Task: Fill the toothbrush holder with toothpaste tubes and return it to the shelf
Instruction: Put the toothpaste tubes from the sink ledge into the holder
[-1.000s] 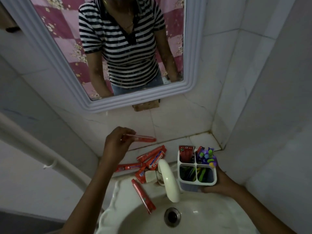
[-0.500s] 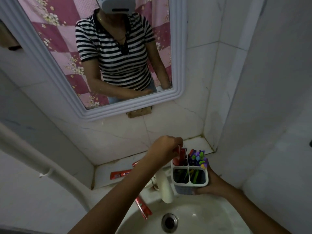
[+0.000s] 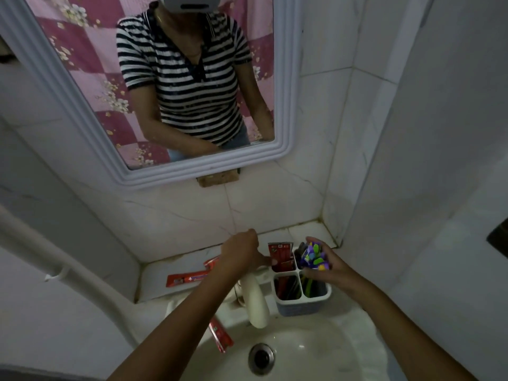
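The white four-compartment toothbrush holder (image 3: 301,296) stands on the sink rim beside the tap. Red toothpaste tubes (image 3: 281,252) stick upright out of its back-left compartment. My left hand (image 3: 242,253) reaches in from the left, and its fingertips pinch the lower tube there. Purple and green toothbrushes (image 3: 313,255) fill the back-right compartment, with my right hand (image 3: 328,268) curled around their heads. The two front compartments hold dark handles.
More red tubes lie loose on the tiled ledge (image 3: 189,279) behind my left arm, and one rests on the sink rim (image 3: 221,336). The cream tap (image 3: 257,301) juts over the basin and drain (image 3: 261,358). A tiled corner wall stands close on the right, a mirror above.
My left hand carried a tube from the ledge into the back-left compartment and now sits lower beside it. My right hand moved from under the holder up onto the toothbrushes.
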The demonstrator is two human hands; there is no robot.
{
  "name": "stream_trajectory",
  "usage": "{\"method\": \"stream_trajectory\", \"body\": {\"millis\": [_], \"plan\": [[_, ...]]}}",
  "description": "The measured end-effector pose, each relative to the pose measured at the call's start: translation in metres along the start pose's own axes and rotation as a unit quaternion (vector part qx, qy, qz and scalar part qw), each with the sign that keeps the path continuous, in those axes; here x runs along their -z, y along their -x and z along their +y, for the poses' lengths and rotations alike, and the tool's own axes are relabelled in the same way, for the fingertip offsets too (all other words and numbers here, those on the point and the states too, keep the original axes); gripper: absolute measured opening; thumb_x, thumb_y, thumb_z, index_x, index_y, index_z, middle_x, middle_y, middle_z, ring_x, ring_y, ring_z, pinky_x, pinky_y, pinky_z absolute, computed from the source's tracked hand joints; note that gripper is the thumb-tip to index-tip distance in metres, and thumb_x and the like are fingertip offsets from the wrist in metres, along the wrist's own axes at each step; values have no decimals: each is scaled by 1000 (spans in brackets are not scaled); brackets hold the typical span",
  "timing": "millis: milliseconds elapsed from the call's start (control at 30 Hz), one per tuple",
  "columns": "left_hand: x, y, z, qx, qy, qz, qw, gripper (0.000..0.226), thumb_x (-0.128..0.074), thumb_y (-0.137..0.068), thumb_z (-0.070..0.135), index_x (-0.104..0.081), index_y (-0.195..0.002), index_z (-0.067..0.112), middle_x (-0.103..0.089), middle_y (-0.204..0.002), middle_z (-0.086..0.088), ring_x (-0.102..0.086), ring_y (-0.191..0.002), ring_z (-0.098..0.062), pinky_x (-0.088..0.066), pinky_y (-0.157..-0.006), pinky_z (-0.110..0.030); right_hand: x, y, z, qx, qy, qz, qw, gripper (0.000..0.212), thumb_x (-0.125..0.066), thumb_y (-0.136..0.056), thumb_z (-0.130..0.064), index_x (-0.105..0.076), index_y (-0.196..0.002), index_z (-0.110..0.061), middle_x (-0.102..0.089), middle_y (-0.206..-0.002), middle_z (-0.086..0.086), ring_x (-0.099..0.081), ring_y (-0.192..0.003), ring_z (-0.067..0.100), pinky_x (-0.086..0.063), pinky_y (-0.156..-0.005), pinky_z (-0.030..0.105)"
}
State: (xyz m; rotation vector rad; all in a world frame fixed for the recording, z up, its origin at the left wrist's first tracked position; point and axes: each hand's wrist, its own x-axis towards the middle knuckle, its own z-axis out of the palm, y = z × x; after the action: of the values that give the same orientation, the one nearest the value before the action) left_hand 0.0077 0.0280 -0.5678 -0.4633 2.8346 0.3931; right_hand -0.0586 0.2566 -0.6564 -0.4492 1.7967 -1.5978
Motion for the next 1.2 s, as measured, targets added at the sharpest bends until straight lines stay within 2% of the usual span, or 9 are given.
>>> {"method": "stream_trajectory", "body": {"millis": [133,267,367,533,633,800,900,1033,1200], "plan": [[1,-9,3,-10,57,-140,989,37,-74,-77,38,-71,-97,7,-76,-100,-7,-70,-81,-18,-55,-82,-33,-11,-11,-8,15,11,37,999,69,-85,-70,-5,-53,-128,-21,-65,-126,13,-67,-110,24,-59,-83,22],[-1,-9,10,7,193,-249,949,29,-63,-87,8,-63,-107,-13,-70,-106,-28,-67,-51,-12,-56,-58,-23,-7,-17,-13,40,43,66,996,51,-82,-73,-4,-61,-117,-15,-70,-111,14,-71,-94,17,-58,-78,21],[-1,-10,11,12,190,-242,951,19,-61,-85,6,-65,-96,-8,-72,-103,-27,-64,-45,-8,-54,-50,-19,-7,-19,-14,68,75,87,991,47,-81,-75,-4,-63,-117,-13,-71,-103,8,-69,-94,15,-58,-80,25],[0,-8,13,13,157,-180,971,9,-61,-80,7,-66,-73,4,-76,-67,-9,-63,-41,-7,-50,-44,-15,-14,-21,-22,121,155,84,977,29,-72,-82,0,-61,-106,-14,-67,-119,-8,-54,-115,-14,-44,-92,6],[0,-8,14,17,129,-147,981,14,-62,-80,10,-61,-66,11,-68,-48,1,-63,-42,-9,-55,-53,-19,-22,-20,-27,150,156,110,970,29,-63,-86,7,-53,-97,-18,-72,-108,-17,-59,-110,-10,-45,-88,4],[0,-6,16,-12,42,-65,997,13,-67,-78,14,-56,-74,8,-68,-66,-6,-62,-65,-21,-56,-77,-32,-37,-11,-40,236,195,184,934,31,-68,-86,-4,-47,-97,-25,-67,-87,-16,-67,-80,2,-51,-68,15],[0,-6,17,-15,25,-50,998,15,-68,-77,16,-57,-73,7,-53,-59,0,-57,-70,-22,-48,-69,-29,-39,-9,-44,248,261,173,917,33,-72,-85,-14,-45,-100,-23,-62,-89,-13,-65,-76,8,-53,-65,26],[0,-9,17,-7,69,-84,994,15,-66,-79,14,-63,-66,8,-76,-86,-15,-63,-64,-20,-42,-50,-20,-27,-18,-56,245,315,173,901,38,-78,-79,-20,-47,-101,-24,-59,-86,-3,-62,-81,23,-56,-73,41],[-3,-10,11,-24,126,-104,986,24,-63,-83,13,-71,-99,-3,-77,-88,-15,-64,-52,-11,-56,-84,-31,-24,-18,-59,252,333,201,886,39,-74,-82,-18,-42,-96,-34,-66,-78,1,-66,-69,20,-57,-63,35]]}}
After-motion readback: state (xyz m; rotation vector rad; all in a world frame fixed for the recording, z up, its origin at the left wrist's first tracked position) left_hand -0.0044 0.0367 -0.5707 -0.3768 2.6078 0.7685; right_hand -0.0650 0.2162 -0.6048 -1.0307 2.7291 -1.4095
